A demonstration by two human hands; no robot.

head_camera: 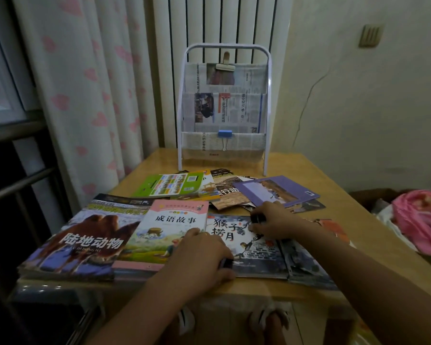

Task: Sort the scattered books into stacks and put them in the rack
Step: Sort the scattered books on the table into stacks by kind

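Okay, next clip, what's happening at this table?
A person is sorting books on a wooden table. Both hands rest on a monkey picture book near the front edge: the left hand at its left side, the right hand near its top. A pink-edged story book and a camel book lie beside it, with more books, including a green one and a purple one, scattered behind. The white rack at the back holds only newspaper lining; no books are in it yet.

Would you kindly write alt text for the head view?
Both hands, left hand and right hand, rest on a monkey picture book among books scattered on a wooden table; a white rack lined with newspaper stands behind.
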